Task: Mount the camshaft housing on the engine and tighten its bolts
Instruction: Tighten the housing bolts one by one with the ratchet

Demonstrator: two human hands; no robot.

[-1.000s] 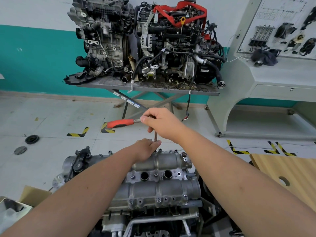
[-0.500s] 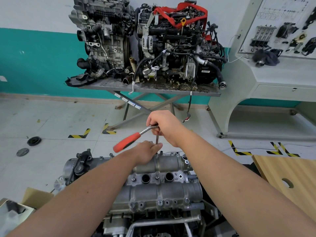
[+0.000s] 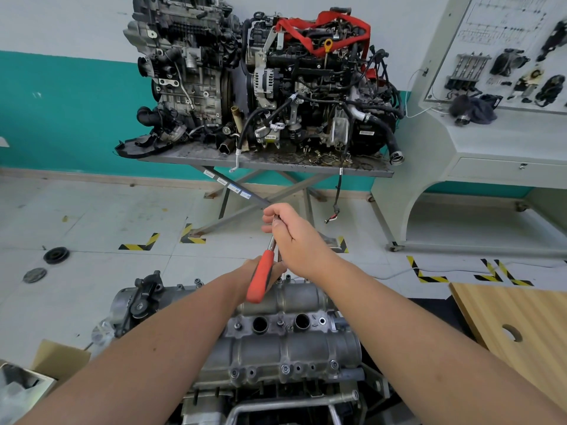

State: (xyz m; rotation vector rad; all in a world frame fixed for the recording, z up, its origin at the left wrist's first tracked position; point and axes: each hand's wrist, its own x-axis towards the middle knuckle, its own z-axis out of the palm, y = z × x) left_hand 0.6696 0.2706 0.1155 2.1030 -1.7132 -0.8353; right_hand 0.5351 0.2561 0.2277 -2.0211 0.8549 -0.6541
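Head view. The camshaft housing [image 3: 276, 342], a grey cast-aluminium cover with two round bores in its top face, sits on the engine [image 3: 276, 403] in the lower centre of the frame, between the two forearms. The right hand [image 3: 294, 237] is closed around the metal head end of a ratchet wrench [image 3: 260, 277]; its red handle slants down and to the left, crossing in front of the left hand [image 3: 245, 273]. The left hand rests at the far edge of the housing, largely hidden by the handle, so whether its fingers grip anything cannot be told. Bolt heads [image 3: 285, 369] show along the near flange.

Behind, two further engines [image 3: 260, 81] stand on a steel table [image 3: 264, 162] with crossed legs; small white-and-blue labels on one leg are too small to read. A display board [image 3: 506, 50] at right carries mounted parts and a line diagram, its print illegible. A cardboard box [image 3: 49, 360] lies at lower left, a wooden panel [image 3: 515, 326] at lower right.
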